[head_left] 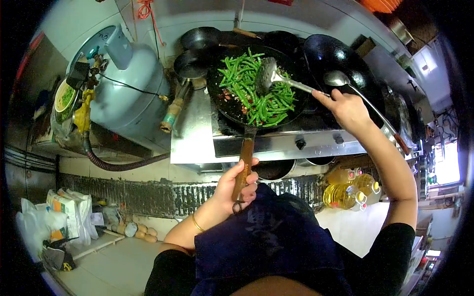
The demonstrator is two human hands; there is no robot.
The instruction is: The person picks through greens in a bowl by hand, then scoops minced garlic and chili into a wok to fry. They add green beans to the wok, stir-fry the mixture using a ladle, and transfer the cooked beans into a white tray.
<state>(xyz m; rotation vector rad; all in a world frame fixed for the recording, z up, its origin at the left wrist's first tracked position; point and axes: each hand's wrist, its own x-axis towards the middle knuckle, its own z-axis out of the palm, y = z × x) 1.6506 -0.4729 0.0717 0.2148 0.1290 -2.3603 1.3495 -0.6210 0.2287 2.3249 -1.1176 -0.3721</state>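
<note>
Green beans (242, 74) with reddish bits lie in a black wok (222, 106) on the stove. My left hand (236, 183) is wrapped round the wok's wooden handle (245, 150), below the stove's front edge. In my right hand (345, 109) is the handle of a metal spatula (269, 74). Its blade is down among the beans, right of the wok's middle, and part of the blade's lower edge is hidden by them. The index finger stretches along the spatula handle. A ladle (337, 78) rests just beyond my right hand, on the larger black wok.
A grey gas cylinder (131, 84) stands left of the stove, with a hose running below. The large black wok (340, 49) sits at right, and smaller pans (190, 63) stand behind. Oil bottles (340, 196) are beneath the stove at right; bags (69, 217) lie at lower left.
</note>
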